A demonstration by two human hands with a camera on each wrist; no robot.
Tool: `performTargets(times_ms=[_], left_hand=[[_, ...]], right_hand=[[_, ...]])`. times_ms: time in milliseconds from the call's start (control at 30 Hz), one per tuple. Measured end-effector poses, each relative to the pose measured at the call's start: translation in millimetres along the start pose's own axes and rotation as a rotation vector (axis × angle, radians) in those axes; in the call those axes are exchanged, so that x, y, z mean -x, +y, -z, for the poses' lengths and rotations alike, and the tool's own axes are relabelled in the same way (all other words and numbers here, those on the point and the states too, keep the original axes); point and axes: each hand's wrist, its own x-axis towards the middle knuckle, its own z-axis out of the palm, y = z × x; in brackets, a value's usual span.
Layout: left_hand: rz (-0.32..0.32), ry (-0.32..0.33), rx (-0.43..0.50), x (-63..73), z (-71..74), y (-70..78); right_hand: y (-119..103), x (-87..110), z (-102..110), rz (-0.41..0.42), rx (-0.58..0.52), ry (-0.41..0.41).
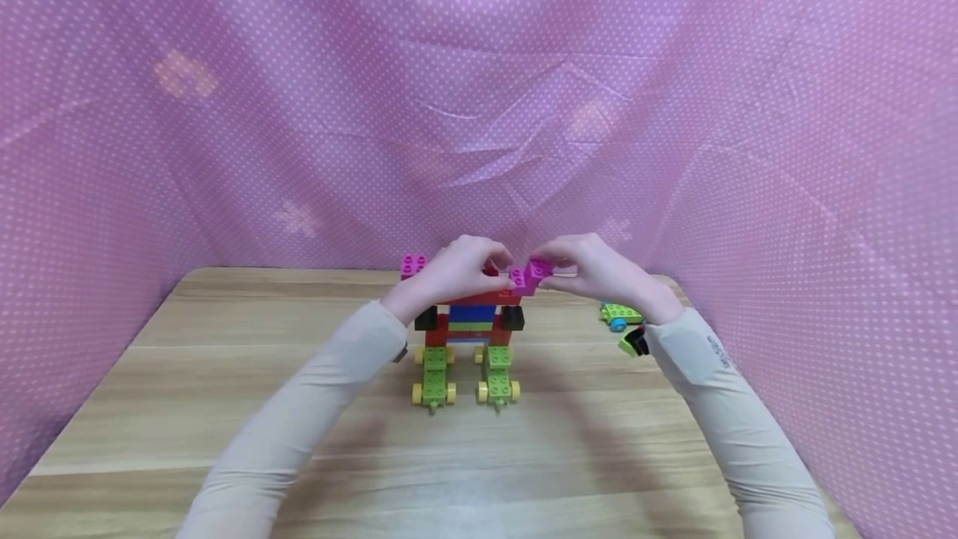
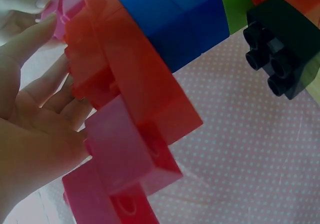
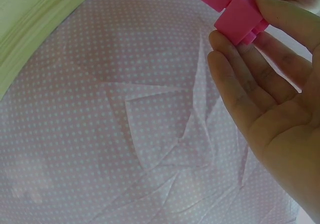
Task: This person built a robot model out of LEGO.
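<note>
A toy brick figure (image 1: 472, 314) stands upright, with red, blue, green and black bricks above two lime wheeled bases (image 1: 498, 381). My left hand (image 1: 467, 266) is at its top, fingers curved round the upper red bricks (image 2: 90, 59). The left thumb tip meets the near end of a stepped pair of pink bricks (image 1: 528, 276) at the figure's right shoulder. My right hand (image 1: 591, 266) pinches the outer pink brick (image 3: 242, 16) between thumb and fingertips. Other pink bricks (image 2: 117, 149) form the opposite shoulder, partly behind my left hand in the head view.
To the right on the wooden table (image 1: 584, 456), partly behind my right forearm, are a lime wheeled base (image 1: 621, 313) with blue wheels and a black-and-green piece (image 1: 634, 342). Pink dotted cloth (image 1: 479, 106) hangs at the back and both sides.
</note>
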Motion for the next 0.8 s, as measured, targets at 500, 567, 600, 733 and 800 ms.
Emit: performTargets(times_ms=[500,567,600,733,800], left_hand=[[0.006,0.018,0.020,-8.0,-11.2,0.5],[0.011,0.025,0.029,-8.2,-11.9,-0.4],[0.011,0.027,0.036,-8.3,-12.1,-0.8],[0.007,0.028,0.060,-8.9,-12.7,-2.9],[0.003,0.027,0.073,-9.1,-12.7,-3.6]], right_hand=[[3.6,-1.4,-1.0,-0.002,-0.034,-0.009],[5.3,-1.5,-2.4,-0.014,-0.065,-0.008],[5.9,-1.5,-2.9,-0.019,-0.082,-0.008],[8.2,-1.1,-5.0,-0.018,-0.126,0.001],[8.3,-0.8,-5.1,-0.013,-0.126,0.003]])
